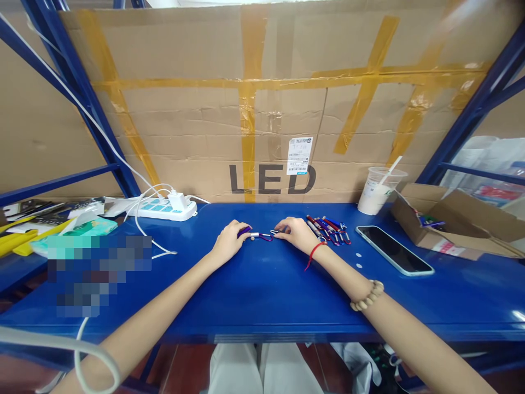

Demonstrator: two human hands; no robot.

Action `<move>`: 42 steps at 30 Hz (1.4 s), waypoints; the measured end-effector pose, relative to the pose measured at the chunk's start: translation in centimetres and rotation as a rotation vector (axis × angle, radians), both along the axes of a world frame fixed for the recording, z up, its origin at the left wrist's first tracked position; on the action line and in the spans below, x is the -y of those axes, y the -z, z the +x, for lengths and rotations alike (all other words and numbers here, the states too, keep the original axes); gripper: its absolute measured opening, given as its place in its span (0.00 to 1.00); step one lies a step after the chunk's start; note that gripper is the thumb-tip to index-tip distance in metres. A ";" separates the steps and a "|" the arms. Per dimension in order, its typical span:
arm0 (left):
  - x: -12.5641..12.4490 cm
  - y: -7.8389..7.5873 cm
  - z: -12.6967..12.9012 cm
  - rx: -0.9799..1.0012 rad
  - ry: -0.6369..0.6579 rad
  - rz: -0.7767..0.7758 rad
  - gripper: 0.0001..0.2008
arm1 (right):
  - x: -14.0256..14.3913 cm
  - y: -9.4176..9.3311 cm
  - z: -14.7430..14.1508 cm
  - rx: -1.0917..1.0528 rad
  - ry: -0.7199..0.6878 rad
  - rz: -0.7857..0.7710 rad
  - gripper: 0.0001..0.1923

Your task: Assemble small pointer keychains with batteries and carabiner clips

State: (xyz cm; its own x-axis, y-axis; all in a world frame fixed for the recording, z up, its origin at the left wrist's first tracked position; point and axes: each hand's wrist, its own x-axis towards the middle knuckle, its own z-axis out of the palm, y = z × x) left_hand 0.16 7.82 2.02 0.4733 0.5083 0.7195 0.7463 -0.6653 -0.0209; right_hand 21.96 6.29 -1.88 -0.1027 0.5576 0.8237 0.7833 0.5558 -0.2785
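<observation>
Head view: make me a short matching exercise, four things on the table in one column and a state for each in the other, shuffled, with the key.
1. phone
2. cup
3. power strip
4. left hand

A. holds a purple item
B. has a white plug in it
C. lies flat, dark screen up
D. has a straw sticking out

Pairs: 1-C, 2-D, 3-B, 4-A

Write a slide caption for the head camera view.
Left hand holding a purple corded item, right hand pinching a silvery piece, at a blue table.
</observation>
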 end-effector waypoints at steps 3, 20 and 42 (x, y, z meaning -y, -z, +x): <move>-0.2 -0.4 0.0 0.160 0.043 0.032 0.09 | -0.1 0.0 0.0 -0.007 0.008 -0.007 0.09; 2.6 -0.4 1.5 0.549 0.509 -0.396 0.21 | 1.3 -0.3 -1.4 -0.233 -0.302 0.061 0.11; 3.2 0.6 2.5 0.701 0.444 -0.529 0.20 | 1.1 1.6 -3.6 0.296 -0.123 0.171 0.14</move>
State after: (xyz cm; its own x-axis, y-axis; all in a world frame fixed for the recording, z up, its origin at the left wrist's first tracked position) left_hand 2.64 4.63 1.39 0.2523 0.7249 0.6410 0.1560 -0.6842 0.7124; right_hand 18.41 5.18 -3.47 -0.4083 0.3831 0.8286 0.7402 0.6702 0.0549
